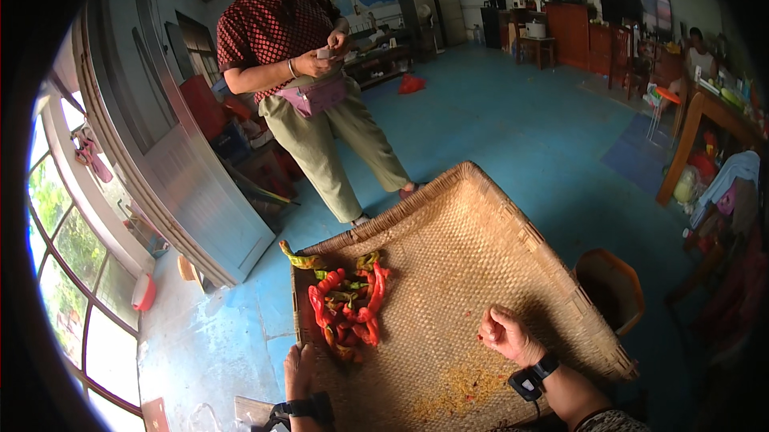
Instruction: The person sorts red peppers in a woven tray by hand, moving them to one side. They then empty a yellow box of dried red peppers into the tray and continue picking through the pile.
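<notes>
A wide woven bamboo tray (481, 224) lies tilted in front of me. A heap of red and green chili peppers (348, 304) sits at its near-left corner, and yellow seeds (465, 388) are scattered near the front. My left hand (298, 372) grips the tray's left rim beside the peppers. My right hand (505, 334) rests on the tray surface with fingers curled; I cannot make out anything inside it. Both wrists wear black bands.
A person in a patterned red top (308, 71) stands beyond the tray, hands at a pink waist pouch. A wooden stool (613, 288) stands right of the tray. Grey door (168, 151) and windows at left; tables and cabinets along the right and back.
</notes>
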### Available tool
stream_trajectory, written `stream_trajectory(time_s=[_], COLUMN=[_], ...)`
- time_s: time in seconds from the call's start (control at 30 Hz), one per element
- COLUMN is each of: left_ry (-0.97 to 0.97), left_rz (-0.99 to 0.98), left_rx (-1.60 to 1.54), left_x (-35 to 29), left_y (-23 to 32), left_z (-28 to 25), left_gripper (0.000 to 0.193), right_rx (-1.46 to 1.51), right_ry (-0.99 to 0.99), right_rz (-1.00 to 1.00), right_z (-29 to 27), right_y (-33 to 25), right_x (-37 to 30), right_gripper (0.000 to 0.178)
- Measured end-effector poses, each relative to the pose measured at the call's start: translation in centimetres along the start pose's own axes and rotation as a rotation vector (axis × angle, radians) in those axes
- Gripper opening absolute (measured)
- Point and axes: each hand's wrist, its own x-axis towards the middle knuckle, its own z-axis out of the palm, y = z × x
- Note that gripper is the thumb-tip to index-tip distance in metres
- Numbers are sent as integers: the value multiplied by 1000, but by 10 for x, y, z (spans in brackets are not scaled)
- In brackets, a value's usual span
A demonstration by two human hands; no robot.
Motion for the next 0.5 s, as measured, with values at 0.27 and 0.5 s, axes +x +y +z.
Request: stream_trajectory(time_s=[0.27, 0.5], left_ry=[11, 29], left_rz=[-227, -241], left_rx=[-107, -43], left_x=[-1, 1], left_y=[11, 2], left_z=[-4, -1], left_gripper=[39, 43], right_rx=[19, 48], right_ry=[-2, -5], right_rz=[6, 9], right_z=[-1, 1], right_y=[1, 0], right_x=[2, -3], right_gripper=[36, 34])
